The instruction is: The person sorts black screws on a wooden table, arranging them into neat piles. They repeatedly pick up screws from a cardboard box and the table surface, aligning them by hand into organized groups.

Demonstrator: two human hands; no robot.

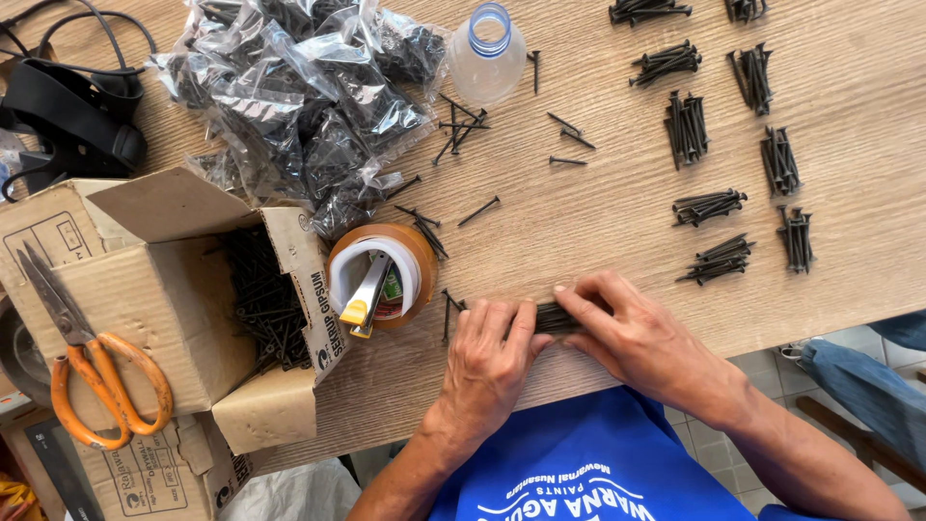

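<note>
My left hand and my right hand rest side by side near the front edge of the wooden table. Between them they pinch a small bundle of black screws, lying flat on the wood. The fingers of both hands close on the bundle's ends. Several similar screw bundles lie in two rows beyond my right hand. Loose black screws are scattered past my left hand.
An open cardboard box of black screws stands at the left, orange-handled scissors on its flap. A roll of brown tape holds a small cutter. Filled clear plastic bags and a plastic bottle lie at the back.
</note>
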